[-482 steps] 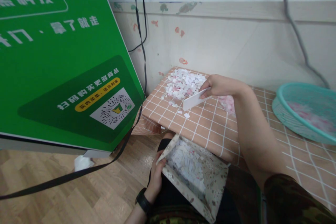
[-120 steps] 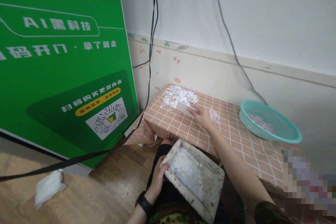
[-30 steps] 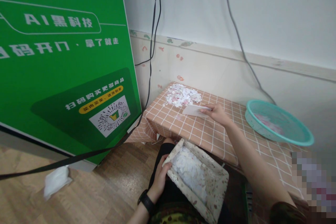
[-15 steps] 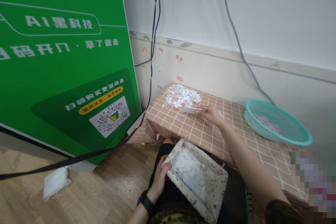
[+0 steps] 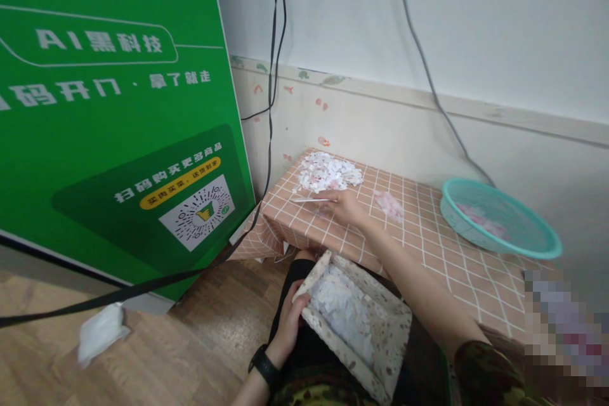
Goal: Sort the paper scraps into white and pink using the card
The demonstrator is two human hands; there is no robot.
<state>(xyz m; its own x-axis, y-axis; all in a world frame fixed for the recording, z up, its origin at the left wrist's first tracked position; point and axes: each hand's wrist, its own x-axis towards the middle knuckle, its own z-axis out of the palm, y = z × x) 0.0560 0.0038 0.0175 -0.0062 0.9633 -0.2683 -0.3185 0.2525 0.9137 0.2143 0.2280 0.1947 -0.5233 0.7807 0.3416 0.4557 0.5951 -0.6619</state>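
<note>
Head view: the left hand (image 5: pixel 291 317) has its fingers clamped on the rim of a speckled box (image 5: pixel 387 314), with the thumb lying over it. This box rests tilted on the person's legs (image 5: pixel 287 285), below the front edge of the checked table (image 5: pixel 419 209), and white scraps (image 5: pixel 340 298) lie inside. The right hand (image 5: pixel 346 206) pinches a thin white card (image 5: pixel 311 199), its fingers closed together. The card is just in front of a white heap (image 5: pixel 328 171), which occupies the far left corner; whether it touches the cloth, I cannot tell. Pink pieces (image 5: pixel 390 205) lie between the heap and a turquoise basket (image 5: pixel 528 222) at the far edge.

In my judgement, a too strong sweep could throw light scraps over the left edge, to the floor (image 5: pixel 209 330). Pieces could also drop between the front edge and the box, if these are not well aligned. A loosened left grip might let the box tip and spill.
</note>
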